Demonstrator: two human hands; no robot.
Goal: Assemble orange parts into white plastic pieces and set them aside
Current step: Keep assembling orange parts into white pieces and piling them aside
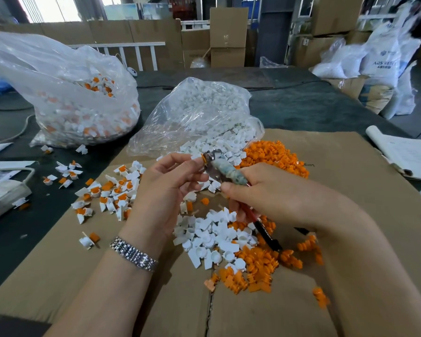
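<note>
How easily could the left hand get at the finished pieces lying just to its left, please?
Probably easily: the finished pieces lie loose on the cardboard beside the left hand, nothing between, though its fingers seem busy at the pliers' tip.

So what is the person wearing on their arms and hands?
Both arms are bare, with no sleeves or gloves in view. The left wrist has a shiny silver metal watch band made of small links. The right hand and wrist show no ring or band.
</note>
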